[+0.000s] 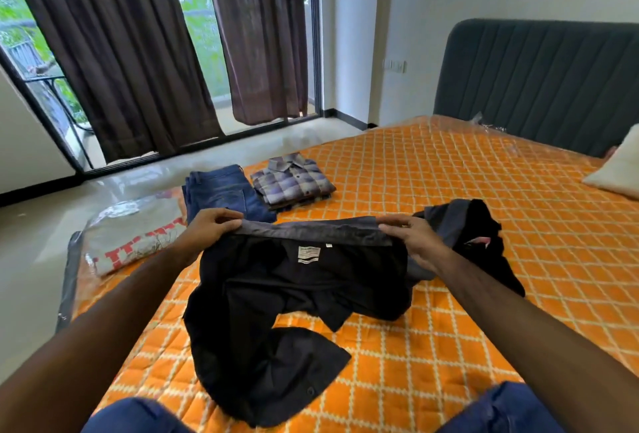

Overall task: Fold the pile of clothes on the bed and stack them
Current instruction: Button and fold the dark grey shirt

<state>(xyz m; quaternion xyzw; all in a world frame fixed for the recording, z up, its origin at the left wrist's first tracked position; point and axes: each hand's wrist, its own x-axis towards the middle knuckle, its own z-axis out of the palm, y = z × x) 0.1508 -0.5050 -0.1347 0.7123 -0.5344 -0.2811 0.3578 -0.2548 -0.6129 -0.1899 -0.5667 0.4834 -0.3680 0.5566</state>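
Shirt in hand: we hold a black shirt point(297, 294) by its grey collar, label side up, near the middle of the bed point(466, 225); its body and sleeves sag crumpled onto the orange quilt near us.
Left hand: our left hand point(211, 228) pinches the left end of the collar, fingers point(224, 215) curled over the edge and thumb beneath.
Right hand: our right hand point(411, 242) grips the right end of the collar, its fingers bent around the cloth.
Done so far: folded blue jeans point(224, 194) lie at the far left of the bed, and a folded plaid shirt point(294, 180) sits just to their right, close beside them but as a separate stack.
Grey item: a grey printed garment in clear plastic point(135, 239) lies at the left edge of the bed, flat; we judge it is already packed and needs no folding.
Still to fold: the black shirt is not yet laid flat, and a dark bundle point(484, 235) lies to the right of our right hand, touching the shirt; we cannot tell whether it is one garment or more.
Progress: we judge the task well under way, with two pieces folded, one in hand and at least one waiting.
Left after that: the folded pieces sit side by side, so stacking them appears undone.
Elsewhere: a pale pillow point(619, 169) rests at the far right by the dark headboard point(536, 76).
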